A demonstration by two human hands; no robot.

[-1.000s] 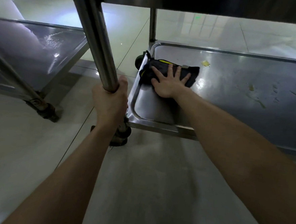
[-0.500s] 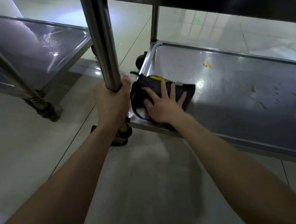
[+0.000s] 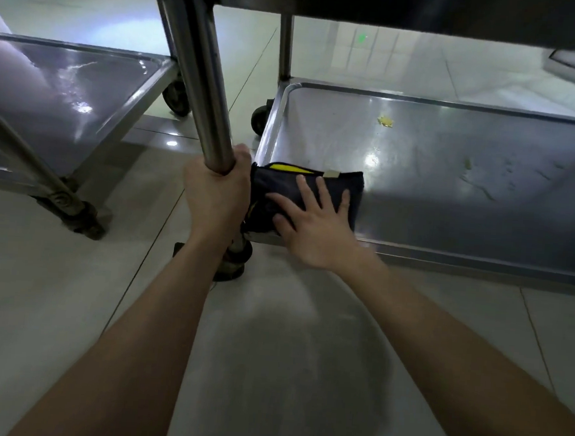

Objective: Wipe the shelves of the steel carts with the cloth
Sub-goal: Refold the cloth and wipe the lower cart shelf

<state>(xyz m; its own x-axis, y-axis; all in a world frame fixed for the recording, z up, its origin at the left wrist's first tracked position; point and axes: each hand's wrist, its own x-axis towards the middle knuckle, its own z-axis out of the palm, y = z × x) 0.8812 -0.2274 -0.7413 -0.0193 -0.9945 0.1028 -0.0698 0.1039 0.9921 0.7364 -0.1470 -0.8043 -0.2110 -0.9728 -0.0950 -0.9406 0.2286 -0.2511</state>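
Wiping the bottom shelf (image 3: 450, 208) of the steel cart on the right of the frame, and working its near left corner, just right of centre. Pressing the right hand (image 3: 316, 230) flat on the folded dark cloth (image 3: 275, 184), fingers straight and spread, heel of the palm hanging over the shelf's front rim; not pinching or curling round the fabric at all. Keeping that cloth tucked against the corner rim, with a yellow strip and a small tag showing along its far edge. Clenching the left hand (image 3: 214, 192) round the upright post (image 3: 204, 75) at the centre of the frame, thumb wrapped over the tube, probably bracing the cart against rolling on the caster (image 3: 232, 261) below. Judging the step as mid-pass on this shelf, with most of the steel not yet reached: a yellow scrap (image 3: 384, 120) near the far rim at upper right, and dried streaks (image 3: 479, 187) further right. Calling next for sliding the cloth out of the corner and rightward across the surface, bearing down enough to drag the fabric instead of skating over it, and sweeping the scrap toward an edge. Leaving for later, by this reading, the second cart's shelf (image 3: 67, 93) at the left of the frame, well apart.
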